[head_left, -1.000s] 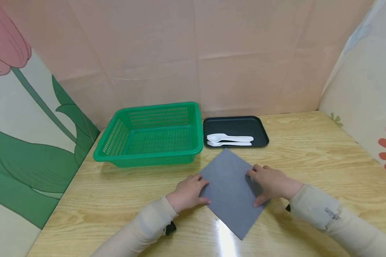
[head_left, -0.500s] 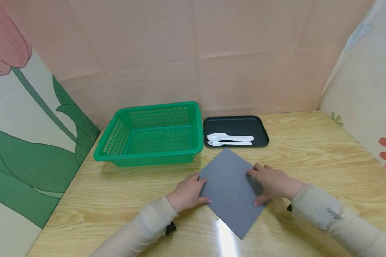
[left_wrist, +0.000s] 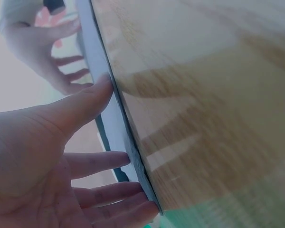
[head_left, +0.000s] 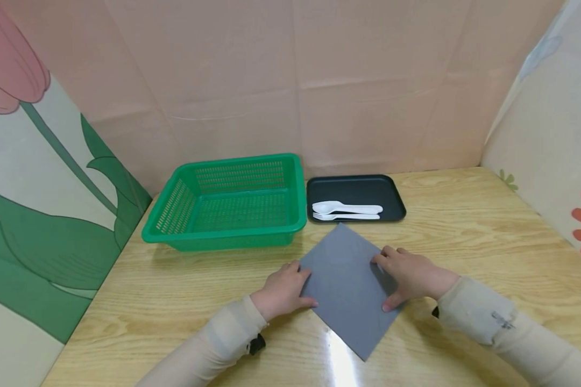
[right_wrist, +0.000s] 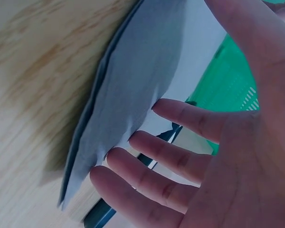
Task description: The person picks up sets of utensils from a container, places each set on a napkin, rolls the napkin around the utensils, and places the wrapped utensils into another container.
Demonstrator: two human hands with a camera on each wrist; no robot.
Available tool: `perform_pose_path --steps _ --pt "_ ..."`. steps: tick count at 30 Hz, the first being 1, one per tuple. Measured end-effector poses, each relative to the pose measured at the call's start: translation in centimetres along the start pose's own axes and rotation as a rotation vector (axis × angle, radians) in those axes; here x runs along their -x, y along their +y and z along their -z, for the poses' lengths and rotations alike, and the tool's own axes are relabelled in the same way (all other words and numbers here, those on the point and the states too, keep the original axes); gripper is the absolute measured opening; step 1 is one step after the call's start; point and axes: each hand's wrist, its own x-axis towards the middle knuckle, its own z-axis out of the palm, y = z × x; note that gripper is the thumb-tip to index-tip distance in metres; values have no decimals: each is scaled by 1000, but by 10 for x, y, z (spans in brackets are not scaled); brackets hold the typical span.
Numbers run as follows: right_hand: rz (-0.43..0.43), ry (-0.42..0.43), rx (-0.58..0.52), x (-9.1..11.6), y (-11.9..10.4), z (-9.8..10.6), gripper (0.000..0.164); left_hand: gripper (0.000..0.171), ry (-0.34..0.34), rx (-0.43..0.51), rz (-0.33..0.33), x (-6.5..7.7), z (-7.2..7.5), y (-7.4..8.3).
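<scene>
A grey folded cloth (head_left: 344, 279) lies flat on the table, one corner toward the black tray and the opposite one toward me. My left hand (head_left: 283, 290) touches its left edge with spread, fairly straight fingers; the left wrist view shows thumb and fingertips along the cloth's edge (left_wrist: 133, 147). On the right side, my right hand (head_left: 409, 277) rests its fingertips and thumb on the cloth. From the right wrist, extended fingers (right_wrist: 147, 178) touch the cloth's surface (right_wrist: 133, 85), whose layered edge is slightly raised off the wood.
Behind the cloth to the left stands a green plastic basket (head_left: 242, 232). Beside it, a black tray (head_left: 353, 188) holds a white plastic spoon (head_left: 346, 207) and a white fork (head_left: 346, 217). A pink sheet (head_left: 368, 107) hangs behind the wooden table (head_left: 474, 231).
</scene>
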Motion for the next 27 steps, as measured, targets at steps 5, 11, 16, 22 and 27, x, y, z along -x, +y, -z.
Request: perform_pose_path --steps 5,11,16,22,27 --pt "3 -24 1 -1 1 1 94 67 0 2 2 0 0 0" --pt "1 -56 6 -3 3 2 93 68 -7 5 3 0 0 0" --pt "16 -51 9 -4 5 4 86 67 -10 7 4 0 0 0" --pt "38 -36 16 -6 4 9 79 67 -4 5 -1 0 0 0" --pt "66 -8 36 -7 4 10 71 67 0 5 -2 0 1 0"
